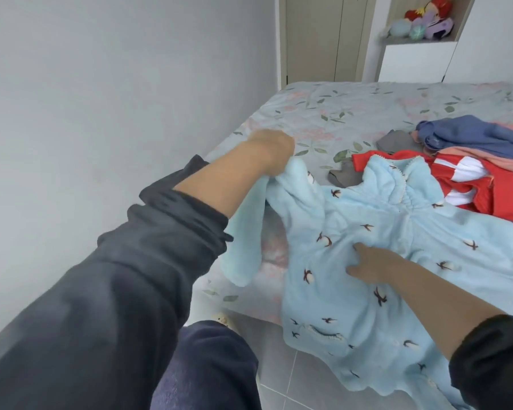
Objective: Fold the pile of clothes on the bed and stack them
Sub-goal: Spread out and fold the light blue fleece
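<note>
A light blue fleece garment (365,279) with small dark bird prints lies spread over the near corner of the bed (323,113), its lower part hanging off the edge. My left hand (271,152) grips the garment's shoulder and lifts it, and one sleeve (245,232) dangles below. My right hand (373,264) presses flat on the chest of the garment, fingers spread. Behind it lies a pile: a red and white garment (468,184), a navy blue one (471,137), a pink one (486,156) and grey pieces (394,140).
The bed has a floral sheet and stands against a grey wall (101,113) on the left. Grey floor tiles (290,365) show below the bed edge, beside my leg and slipper. A closet door (317,37) and a shelf with plush toys (421,22) stand beyond the bed.
</note>
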`<state>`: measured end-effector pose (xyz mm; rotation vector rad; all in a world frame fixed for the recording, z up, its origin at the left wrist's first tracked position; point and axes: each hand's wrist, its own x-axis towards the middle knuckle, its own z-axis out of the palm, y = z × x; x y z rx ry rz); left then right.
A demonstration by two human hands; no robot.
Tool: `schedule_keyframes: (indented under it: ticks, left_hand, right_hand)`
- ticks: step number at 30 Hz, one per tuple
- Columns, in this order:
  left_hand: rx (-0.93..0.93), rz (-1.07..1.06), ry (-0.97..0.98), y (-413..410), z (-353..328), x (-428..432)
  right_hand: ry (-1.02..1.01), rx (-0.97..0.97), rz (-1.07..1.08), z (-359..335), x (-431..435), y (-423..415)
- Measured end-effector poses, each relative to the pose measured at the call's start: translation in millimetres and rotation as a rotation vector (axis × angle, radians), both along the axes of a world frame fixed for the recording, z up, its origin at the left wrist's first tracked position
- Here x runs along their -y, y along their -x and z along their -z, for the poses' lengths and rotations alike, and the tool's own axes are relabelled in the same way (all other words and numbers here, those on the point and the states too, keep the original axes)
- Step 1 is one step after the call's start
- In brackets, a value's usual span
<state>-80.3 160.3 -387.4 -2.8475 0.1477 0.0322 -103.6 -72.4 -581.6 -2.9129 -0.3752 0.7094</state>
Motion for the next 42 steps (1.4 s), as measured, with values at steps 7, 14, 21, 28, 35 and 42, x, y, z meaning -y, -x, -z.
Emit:
schedule_keyframes:
  ticks: [7,14,21,28,35,42]
  left_hand:
    - [0.500,-0.130,-0.152,-57,-2,-26]
    - [0.021,-0.509,0.317,-35,121,-53]
    - [0.208,-0.346,0.534,-43,84,-47]
    - [0.930,-0.844,2.033,-41,31,-83]
    - [0.404,-0.080,0.723,-21,130,-23]
    - [-0.116,0.270,0.148,9,197,2]
  right_hand:
    - [-0.037,0.047,0.046,13,8,0]
    - [-0.003,0.025,0.041,11,11,-4]
    - [0.083,0.026,0.027,6,-3,-10]
    - [0.084,0.074,0.041,2,-6,-4]
    - [0.107,0.115,0.046,2,-7,2]
    - [0.092,0.151,0.008,11,-3,3]
